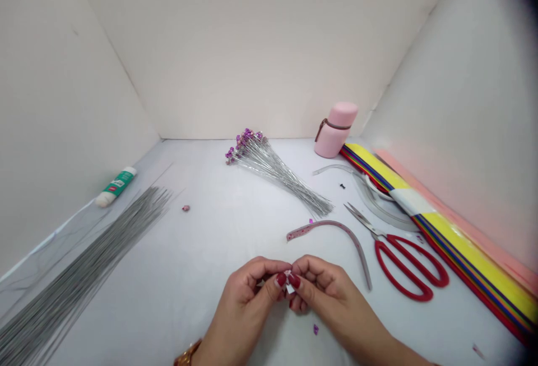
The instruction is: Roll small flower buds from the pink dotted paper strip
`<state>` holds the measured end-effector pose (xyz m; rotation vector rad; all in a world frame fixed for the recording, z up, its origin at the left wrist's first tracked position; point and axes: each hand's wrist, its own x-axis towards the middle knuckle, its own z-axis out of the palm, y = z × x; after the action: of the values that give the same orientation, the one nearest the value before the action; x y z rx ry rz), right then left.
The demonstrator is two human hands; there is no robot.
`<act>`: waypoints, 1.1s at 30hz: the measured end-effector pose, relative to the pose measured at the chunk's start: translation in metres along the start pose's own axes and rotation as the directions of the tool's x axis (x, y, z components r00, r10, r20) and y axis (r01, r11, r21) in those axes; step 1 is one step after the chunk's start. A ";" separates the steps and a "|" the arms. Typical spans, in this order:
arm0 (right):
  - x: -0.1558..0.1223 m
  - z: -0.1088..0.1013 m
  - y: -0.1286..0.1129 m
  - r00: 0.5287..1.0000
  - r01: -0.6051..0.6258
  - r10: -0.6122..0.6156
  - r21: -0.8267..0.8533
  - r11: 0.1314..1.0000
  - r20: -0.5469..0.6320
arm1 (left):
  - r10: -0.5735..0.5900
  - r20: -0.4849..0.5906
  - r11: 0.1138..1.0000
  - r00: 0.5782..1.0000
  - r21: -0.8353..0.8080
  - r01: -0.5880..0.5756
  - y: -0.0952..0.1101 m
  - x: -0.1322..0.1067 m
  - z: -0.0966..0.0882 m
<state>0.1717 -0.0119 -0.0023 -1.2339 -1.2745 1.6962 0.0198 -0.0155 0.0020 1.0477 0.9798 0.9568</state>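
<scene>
My left hand (252,290) and my right hand (321,287) meet low in the middle of the view, fingertips pinched together on a tiny shiny piece (288,281). Both hands are closed around it, thumbs touching. A curved strip of pink-dotted ribbon (336,228) lies just beyond my right hand. Red-handled scissors (403,259) rest to the right of it. A bundle of silver wires tipped with purple beads (273,167) lies farther back in the middle.
A sheaf of plain grey wires (84,265) stretches along the left. A glue tube (115,185) lies at the far left, a pink flask (335,129) at the back, coloured paper sheets (441,226) along the right wall. Small purple scraps (315,329) dot the table.
</scene>
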 end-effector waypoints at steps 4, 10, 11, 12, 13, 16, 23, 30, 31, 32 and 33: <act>-0.001 0.001 -0.001 0.998 -0.049 0.044 0.107 0.993 0.046 | -0.014 0.063 0.990 0.998 -0.142 0.023 -0.002 -0.001 0.001; -0.003 0.000 0.000 0.992 0.122 -0.125 -0.161 0.979 -0.007 | -0.112 -0.030 0.990 0.993 -0.088 0.109 0.005 0.000 0.003; -0.003 0.000 0.000 0.991 0.135 -0.137 -0.179 0.975 -0.002 | -0.123 -0.030 0.988 0.992 -0.100 0.119 0.005 0.001 0.003; -0.003 0.000 0.000 0.990 0.137 -0.139 -0.187 0.973 0.004 | -0.133 -0.035 0.985 0.991 -0.118 0.128 0.005 0.001 0.003; -0.003 0.000 0.000 0.991 0.135 -0.136 -0.190 0.972 0.009 | -0.149 -0.049 0.981 0.988 -0.136 0.141 0.005 0.002 0.002; -0.003 -0.001 0.000 0.984 0.170 -0.176 -0.215 0.962 -0.010 | -0.197 -0.115 0.969 0.974 -0.171 0.176 0.004 0.004 0.001; -0.002 -0.008 0.002 0.871 0.476 -0.470 -0.489 0.731 0.143 | -0.284 -0.104 0.928 0.953 -0.281 0.246 0.006 0.006 -0.001; -0.001 -0.009 0.000 0.869 0.466 -0.481 -0.529 0.709 0.120 | -0.279 -0.058 0.913 0.958 -0.325 0.246 0.003 0.004 0.001; -0.002 -0.009 -0.001 0.879 0.444 -0.467 -0.526 0.725 0.098 | -0.278 -0.053 0.910 0.959 -0.335 0.245 0.002 0.004 0.001; -0.002 -0.009 -0.001 0.889 0.422 -0.452 -0.517 0.744 0.076 | -0.279 -0.054 0.905 0.959 -0.348 0.243 0.002 0.004 0.001; -0.002 -0.009 -0.001 0.898 0.405 -0.437 -0.504 0.763 0.061 | -0.283 -0.057 0.899 0.957 -0.365 0.244 0.001 0.004 0.001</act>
<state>0.1807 -0.0110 -0.0014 -1.1434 -1.8748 1.0166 0.0214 -0.0117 0.0026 0.5473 0.9653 0.9271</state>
